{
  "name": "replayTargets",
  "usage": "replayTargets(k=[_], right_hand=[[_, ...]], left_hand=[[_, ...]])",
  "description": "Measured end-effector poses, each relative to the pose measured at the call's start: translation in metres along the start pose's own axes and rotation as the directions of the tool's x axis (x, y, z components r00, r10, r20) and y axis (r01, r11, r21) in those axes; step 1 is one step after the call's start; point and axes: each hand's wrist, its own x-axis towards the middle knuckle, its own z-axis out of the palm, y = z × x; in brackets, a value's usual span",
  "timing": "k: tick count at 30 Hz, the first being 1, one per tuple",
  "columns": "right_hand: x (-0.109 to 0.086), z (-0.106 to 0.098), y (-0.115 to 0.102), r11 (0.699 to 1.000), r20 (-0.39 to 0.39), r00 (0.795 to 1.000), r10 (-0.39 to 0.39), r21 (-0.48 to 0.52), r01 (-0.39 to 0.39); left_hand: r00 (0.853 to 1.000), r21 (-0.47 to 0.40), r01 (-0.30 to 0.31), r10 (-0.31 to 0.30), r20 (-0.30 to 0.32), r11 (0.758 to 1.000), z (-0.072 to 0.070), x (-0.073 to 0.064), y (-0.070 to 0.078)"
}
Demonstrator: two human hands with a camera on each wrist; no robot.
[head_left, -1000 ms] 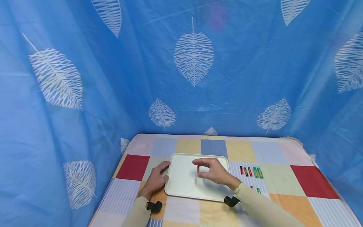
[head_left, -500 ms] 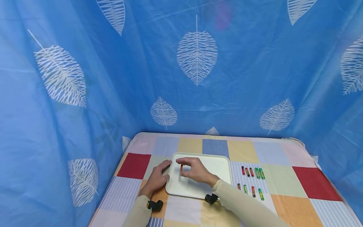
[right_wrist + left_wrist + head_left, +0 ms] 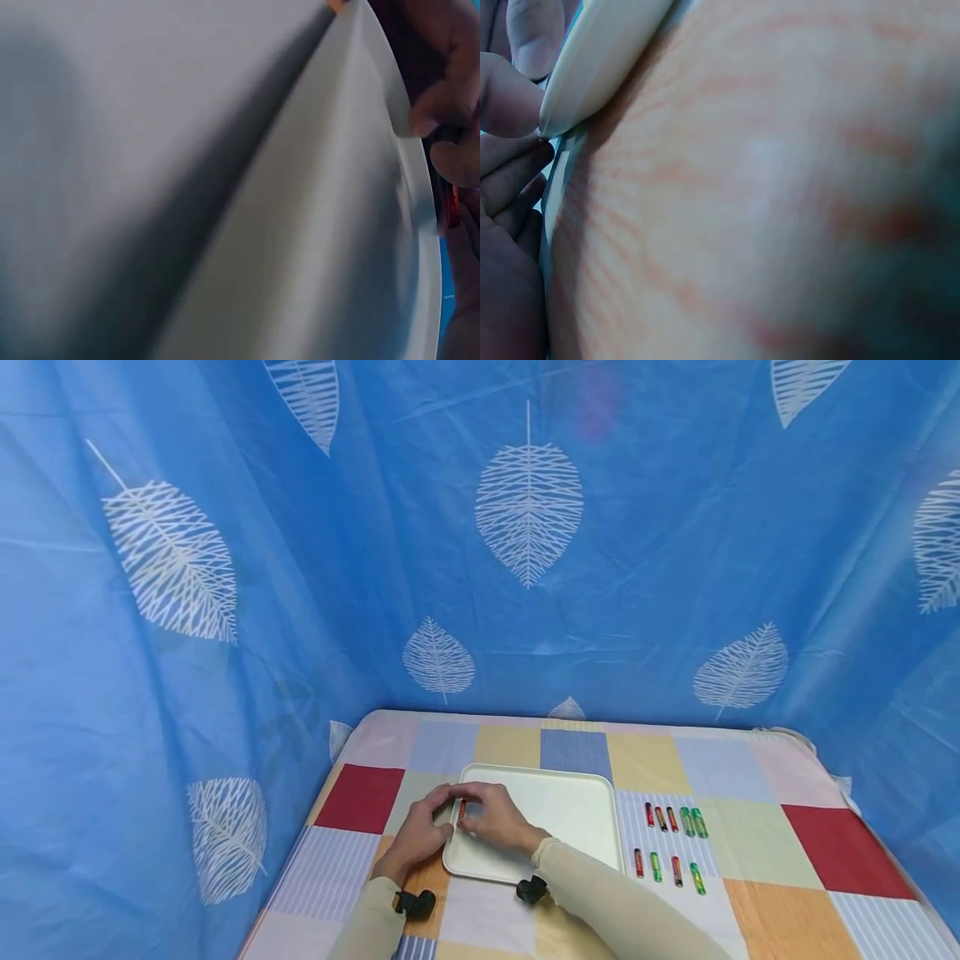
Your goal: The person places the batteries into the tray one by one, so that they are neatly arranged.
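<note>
The right hand (image 3: 500, 816) pinched a red battery (image 3: 462, 808) over the tray (image 3: 566, 810); the left hand (image 3: 418, 833), fingers relaxed, touched the tray's side, probably to steady it.

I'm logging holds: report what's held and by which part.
The right grip holds a reddish cylindrical battery, apparently by its ends, though partly hidden. The left grip touches the edge of the white rectangular tray; whether it holds it is unclear.

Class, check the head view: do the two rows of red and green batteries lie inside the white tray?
No, both rows of batteries lie on the patchwork cloth, to the right of the white tray.
</note>
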Motion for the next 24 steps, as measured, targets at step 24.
replayTargets(k=[24], right_hand=[[0.0, 0.016, 0.003, 0.991, -0.086, 0.996, -0.034, -0.131, 0.022]], left_hand=[[1.0, -0.034, 0.014, -0.013, 0.021, 0.999, -0.001, 0.001, 0.0]])
